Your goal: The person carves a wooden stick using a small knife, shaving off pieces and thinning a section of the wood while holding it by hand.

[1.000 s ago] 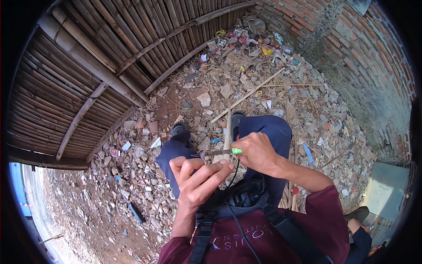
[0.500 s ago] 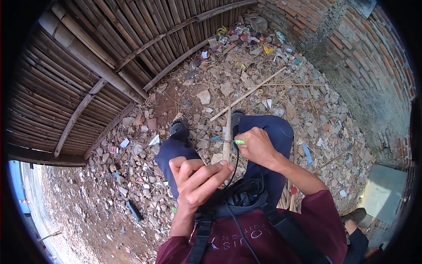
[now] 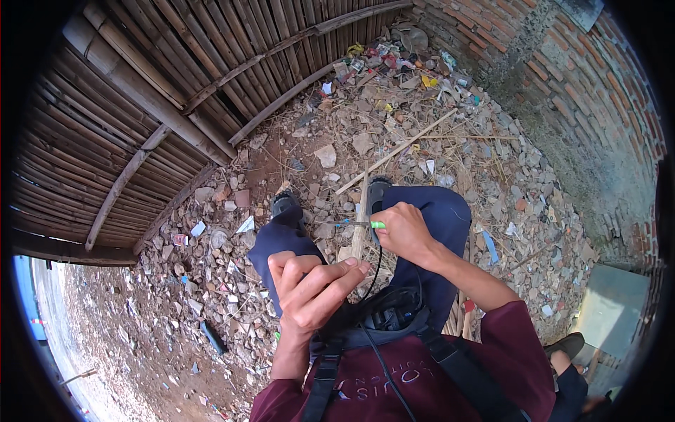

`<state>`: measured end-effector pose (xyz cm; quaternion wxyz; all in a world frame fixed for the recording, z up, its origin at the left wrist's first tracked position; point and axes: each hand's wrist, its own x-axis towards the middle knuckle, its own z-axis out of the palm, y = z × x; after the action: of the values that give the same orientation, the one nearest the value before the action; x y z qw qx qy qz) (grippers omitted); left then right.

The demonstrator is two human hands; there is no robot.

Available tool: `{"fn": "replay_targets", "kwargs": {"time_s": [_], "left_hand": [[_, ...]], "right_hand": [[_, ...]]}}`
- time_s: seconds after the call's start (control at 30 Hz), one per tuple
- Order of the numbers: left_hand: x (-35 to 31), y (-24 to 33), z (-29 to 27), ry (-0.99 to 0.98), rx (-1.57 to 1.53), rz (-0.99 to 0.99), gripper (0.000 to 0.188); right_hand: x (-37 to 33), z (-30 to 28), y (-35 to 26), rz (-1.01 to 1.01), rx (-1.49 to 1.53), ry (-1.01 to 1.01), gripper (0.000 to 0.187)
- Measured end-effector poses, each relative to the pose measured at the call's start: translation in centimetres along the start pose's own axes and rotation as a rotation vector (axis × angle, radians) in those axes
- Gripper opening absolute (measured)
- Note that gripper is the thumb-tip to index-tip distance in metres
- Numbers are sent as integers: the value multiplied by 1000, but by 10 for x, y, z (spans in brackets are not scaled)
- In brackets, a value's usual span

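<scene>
In front of my lap, my left hand pinches the near end of a pale split stick, which looks like bamboo, between thumb and fingers. The stick points away from me, tapering toward its far end between my feet. My right hand is closed round the bright green handle of a knife. Its thin blade lies across the stick and points left. Most of the handle is hidden inside my fist.
Rubble and litter cover the ground. A long pale stick lies beyond my feet. A slatted bamboo wall curves along the left, and a brick wall stands right. Another person's shoe shows at lower right, near a grey panel.
Both hands, the knife and the stick have shifted very slightly to the left. My grip on each looks the same.
</scene>
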<state>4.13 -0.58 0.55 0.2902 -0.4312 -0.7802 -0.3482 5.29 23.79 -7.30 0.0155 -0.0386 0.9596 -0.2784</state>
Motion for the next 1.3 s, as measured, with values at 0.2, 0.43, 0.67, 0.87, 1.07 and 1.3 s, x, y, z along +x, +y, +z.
{"fn": "replay_targets", "kwargs": {"time_s": [0.2, 0.43, 0.67, 0.87, 1.07, 1.3], "left_hand": [[-7, -5, 0, 62, -99, -4, 26], [-5, 1, -5, 19, -89, 20, 27], [-6, 2, -5, -12, -51, 9, 26], [0, 3, -6, 5, -44, 31, 26], [-1, -5, 2, 113, -98, 29, 33], [-5, 6, -22, 167, -95, 92, 35]], "right_hand": [[-6, 6, -11, -33, 28, 162, 7], [-10, 6, -12, -28, -14, 94, 8], [-3, 15, 9, 33, -16, 56, 8], [5, 30, 28, 46, -39, 110, 5], [15, 31, 40, 120, 30, 142, 4], [7, -3, 5, 447, 1318, -60, 28]]}}
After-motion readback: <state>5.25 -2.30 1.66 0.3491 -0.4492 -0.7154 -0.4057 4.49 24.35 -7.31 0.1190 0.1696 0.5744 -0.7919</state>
